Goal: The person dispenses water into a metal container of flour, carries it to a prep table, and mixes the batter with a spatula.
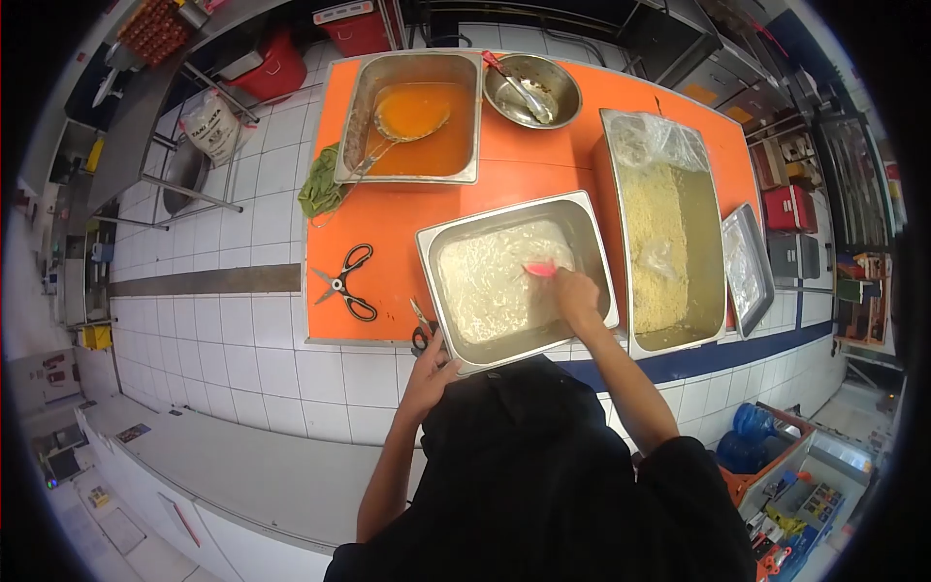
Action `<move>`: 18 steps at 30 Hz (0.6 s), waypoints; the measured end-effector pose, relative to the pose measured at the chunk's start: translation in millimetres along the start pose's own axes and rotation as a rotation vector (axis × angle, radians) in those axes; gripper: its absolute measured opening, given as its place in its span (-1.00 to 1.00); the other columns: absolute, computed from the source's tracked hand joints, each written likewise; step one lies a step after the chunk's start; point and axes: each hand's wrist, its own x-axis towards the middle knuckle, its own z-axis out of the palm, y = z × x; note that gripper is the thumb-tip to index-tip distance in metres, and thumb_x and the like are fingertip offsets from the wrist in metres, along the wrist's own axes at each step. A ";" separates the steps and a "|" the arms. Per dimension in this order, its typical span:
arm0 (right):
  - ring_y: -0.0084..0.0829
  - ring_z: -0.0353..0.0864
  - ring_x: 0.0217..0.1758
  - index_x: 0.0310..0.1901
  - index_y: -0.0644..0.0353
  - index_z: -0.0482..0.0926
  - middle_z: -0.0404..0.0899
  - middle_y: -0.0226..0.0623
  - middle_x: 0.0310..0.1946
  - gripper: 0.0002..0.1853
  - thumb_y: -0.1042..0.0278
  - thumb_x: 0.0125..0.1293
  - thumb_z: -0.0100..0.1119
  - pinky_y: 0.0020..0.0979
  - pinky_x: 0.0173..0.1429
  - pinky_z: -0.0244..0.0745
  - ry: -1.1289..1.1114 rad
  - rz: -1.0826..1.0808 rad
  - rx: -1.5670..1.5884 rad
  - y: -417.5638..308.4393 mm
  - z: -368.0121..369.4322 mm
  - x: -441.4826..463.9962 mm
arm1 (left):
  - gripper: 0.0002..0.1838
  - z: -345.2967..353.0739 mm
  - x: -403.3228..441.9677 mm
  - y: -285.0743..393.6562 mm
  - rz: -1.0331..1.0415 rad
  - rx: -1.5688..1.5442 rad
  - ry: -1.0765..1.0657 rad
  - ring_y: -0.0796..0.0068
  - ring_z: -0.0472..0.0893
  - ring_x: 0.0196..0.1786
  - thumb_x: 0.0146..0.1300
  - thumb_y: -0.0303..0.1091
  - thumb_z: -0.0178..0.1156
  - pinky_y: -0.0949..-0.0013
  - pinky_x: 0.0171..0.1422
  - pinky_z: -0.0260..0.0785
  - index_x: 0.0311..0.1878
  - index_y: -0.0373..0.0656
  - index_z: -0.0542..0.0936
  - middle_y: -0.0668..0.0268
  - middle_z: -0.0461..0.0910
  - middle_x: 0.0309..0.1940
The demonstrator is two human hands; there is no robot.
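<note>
A steel pan (519,215) of thick white batter (495,276) sits slightly turned at the table's near edge. My left hand (427,380) grips the pan's near left corner, fingers closed on its rim. Inside the pan, my right hand (576,297) is closed round a pink spatula (539,268), which touches the batter's surface; its grip is hidden by the fingers. Just beyond my left hand lies a pair of scissors (420,335), partly hidden by the pan. Another pair of black-handled scissors (346,283) lies spread on the orange table (388,223).
At the back left, a steel pan (477,116) of orange liquid holds a strainer (402,121) beside a green cloth (318,182). A steel bowl (558,87) has red-handled tongs (514,78). Right stand a deep pan (702,242) of yellowish crumbs and a foil-covered tray (745,267).
</note>
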 end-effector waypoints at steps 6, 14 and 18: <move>-0.15 0.77 -0.34 -0.27 0.13 0.65 0.70 -0.14 -0.43 -0.76 0.20 0.36 0.04 -0.21 -0.37 0.66 -0.167 -0.204 -0.003 3.6 21.4 -24.4 | -0.22 8.7 -4.5 17.2 0.007 -0.091 -0.004 0.52 0.58 0.00 0.41 -0.52 0.08 0.43 0.09 0.47 0.60 -0.15 -0.07 0.17 0.60 -0.02; -0.16 0.75 -0.42 -0.32 0.11 0.65 0.68 -0.10 -0.51 -0.72 0.11 0.37 0.09 -0.16 -0.38 0.66 -0.086 -0.259 0.025 -17.8 24.2 -10.3 | -0.22 -2.2 0.2 2.4 0.032 -0.039 -0.042 0.53 0.58 0.02 0.41 -0.52 0.08 0.42 0.12 0.46 0.59 -0.16 -0.07 0.20 0.60 -0.01; -0.18 0.76 -0.40 -0.34 0.12 0.66 0.70 -0.14 -0.48 -0.73 0.11 0.32 0.13 -0.23 -0.36 0.67 -0.230 -0.067 -0.132 3.2 -30.5 -7.5 | -0.21 1.9 -6.1 3.4 -0.015 -0.091 0.002 0.55 0.58 0.00 0.40 -0.52 0.09 0.42 0.09 0.47 0.59 -0.17 -0.07 0.23 0.61 -0.03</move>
